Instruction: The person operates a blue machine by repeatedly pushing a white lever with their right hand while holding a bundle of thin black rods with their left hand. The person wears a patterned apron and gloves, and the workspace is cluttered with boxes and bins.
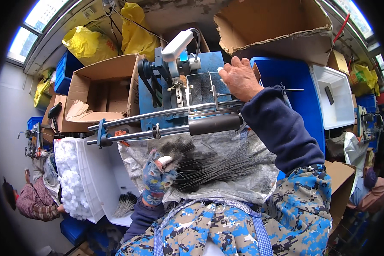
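My left hand [155,175], in a patterned blue glove with white wrapping on one finger, is at the left end of a pile of thin wire brushes [213,166]. Its fingers curl in beside the black bristles; what they pinch is too small to make out. The brushes lie on a greyish-white woven sheet [260,149] over my lap. My right hand [241,79], bare with white wrapping on a fingertip, curls at the right side of a blue bench machine [209,62]. Whatever is under those fingers is hidden. Steel rails [170,112] and a dark roller [214,124] cross between my hands.
An open cardboard box [79,87] stands left of the machine, a larger carton [277,32] behind it. Right are a blue bin [281,70] and a white tray [339,102]. White parts [72,179] fill a bin at left, beside a white tub [111,170] holding brushes. People sit at both sides.
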Tool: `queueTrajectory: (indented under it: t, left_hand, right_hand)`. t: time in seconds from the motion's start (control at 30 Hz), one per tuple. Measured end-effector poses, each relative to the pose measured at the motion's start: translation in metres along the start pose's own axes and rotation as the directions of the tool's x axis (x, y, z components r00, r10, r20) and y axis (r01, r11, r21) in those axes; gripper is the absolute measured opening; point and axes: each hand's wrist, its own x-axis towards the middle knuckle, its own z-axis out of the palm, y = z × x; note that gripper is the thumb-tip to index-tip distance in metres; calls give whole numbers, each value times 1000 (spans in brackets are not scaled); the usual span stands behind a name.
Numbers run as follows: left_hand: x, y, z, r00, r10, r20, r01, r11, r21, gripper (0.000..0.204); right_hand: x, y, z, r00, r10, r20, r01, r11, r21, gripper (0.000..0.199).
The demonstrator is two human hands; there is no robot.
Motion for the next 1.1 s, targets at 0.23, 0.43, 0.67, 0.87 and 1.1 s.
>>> queueTrajectory:
  t: [0.23, 0.43, 0.67, 0.87, 1.1]
  left_hand:
    - [-12, 8, -12, 961, -276, -3, 263, 918, -296, 24]
    - [1, 26, -15, 812, -573, 109, 481, 551, -682, 22]
    - [29, 49, 1, 966, -201, 162, 240, 930, -278, 22]
    - [13, 9, 0, 982, -91, 167, 94, 996, -10, 23]
    - [-35, -58, 33, 893, -233, 385, -11, 844, 536, 67]
  right_hand:
    - [-16, -3, -30, 1000, 4, -13, -5, 1000, -19, 3]
    - [-111, -40, -84, 985, -154, 81, 100, 880, 465, 14]
    - [-76, -137, -65, 947, 105, -303, 300, 39, 953, 23]
    - [-66, -70, -107, 946, 320, -57, 218, -493, 842, 15]
    - [13, -51, -42, 976, 105, -190, -18, 911, 412, 12]
